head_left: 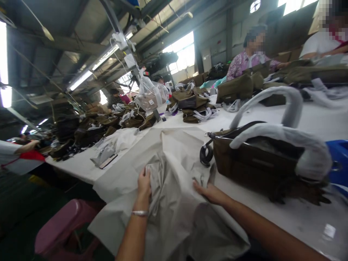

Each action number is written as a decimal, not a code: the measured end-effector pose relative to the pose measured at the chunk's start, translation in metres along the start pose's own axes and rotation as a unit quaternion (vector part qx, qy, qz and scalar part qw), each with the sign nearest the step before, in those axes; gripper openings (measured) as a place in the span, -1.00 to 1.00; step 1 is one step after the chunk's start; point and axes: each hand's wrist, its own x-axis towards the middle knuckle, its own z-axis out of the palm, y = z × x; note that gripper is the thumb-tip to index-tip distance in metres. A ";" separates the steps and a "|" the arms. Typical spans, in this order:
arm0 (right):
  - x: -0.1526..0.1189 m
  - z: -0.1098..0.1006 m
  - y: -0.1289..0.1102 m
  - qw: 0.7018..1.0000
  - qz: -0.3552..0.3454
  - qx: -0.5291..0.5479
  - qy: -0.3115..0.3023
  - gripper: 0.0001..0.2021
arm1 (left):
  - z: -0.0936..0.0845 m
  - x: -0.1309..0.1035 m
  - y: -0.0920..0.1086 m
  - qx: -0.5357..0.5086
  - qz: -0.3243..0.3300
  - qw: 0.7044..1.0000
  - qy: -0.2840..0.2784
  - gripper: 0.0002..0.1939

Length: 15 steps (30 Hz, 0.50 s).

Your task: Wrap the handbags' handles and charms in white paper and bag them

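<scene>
A large sheet of grey material [179, 217] lies crumpled over the front of the white table, its lower part hanging toward me. My left hand [144, 183], with a bracelet on the wrist, is closed on a bunched fold of it. On the other side of the folds, my right hand [208, 192] grips the same sheet, with the fingertips partly hidden by the material. Just right of the sheet stands a dark olive bag [255, 159] with its handles wrapped in white; a black rolled strap hangs at its near left corner.
Piles of similar bags [190, 99] stand along the table [312, 127]. A phone [108, 161] lies at the left edge, a pink stool [62, 224] below. A blue container [338, 159] sits right. People work across the table and at far left.
</scene>
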 end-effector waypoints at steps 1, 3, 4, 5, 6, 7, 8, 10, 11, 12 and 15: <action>-0.001 0.013 -0.002 1.000 -0.005 0.012 -0.004 0.01 | 0.017 -0.019 0.014 -0.048 0.008 0.999 -0.017 -0.53; -0.007 0.034 -0.008 0.999 -0.032 0.031 -0.009 0.01 | 0.044 -0.062 0.043 -0.130 0.029 0.989 -0.065 -0.50; -0.013 0.040 -0.014 0.998 -0.055 0.041 -0.010 -0.02 | 0.051 -0.083 0.058 -0.161 0.041 0.982 -0.092 -0.51; -0.020 0.043 -0.021 0.996 -0.077 0.051 -0.010 -0.07 | 0.053 -0.105 0.072 -0.189 0.053 0.974 -0.117 -0.49; -0.029 0.041 -0.029 0.994 -0.096 0.056 -0.007 -0.13 | 0.048 -0.125 0.085 -0.218 0.062 0.964 -0.142 -0.46; -0.040 0.036 -0.041 0.992 -0.114 0.052 -0.001 -0.19 | 0.038 -0.142 0.097 -0.245 0.068 0.953 -0.165 -0.42; -0.052 0.028 -0.055 0.991 -0.129 0.036 0.003 -0.27 | 0.023 -0.157 0.108 -0.276 0.073 0.938 -0.195 -0.38; -0.082 0.005 -0.089 0.987 -0.158 -0.035 0.012 -0.42 | -0.014 -0.175 0.124 -0.348 0.065 0.892 -0.283 -0.29; -0.100 -0.008 -0.109 0.982 -0.171 -0.081 0.008 -0.49 | -0.032 -0.179 0.131 -0.340 0.081 0.893 -0.284 -0.29; -0.121 -0.021 -0.129 0.977 -0.168 -0.133 0.011 -0.56 | -0.048 -0.179 0.137 -0.341 0.107 0.900 -0.249 -0.31; -0.190 -0.059 -0.188 0.954 -0.130 -0.269 0.027 -0.68 | -0.069 -0.167 0.157 -0.389 0.190 0.898 -0.082 -0.56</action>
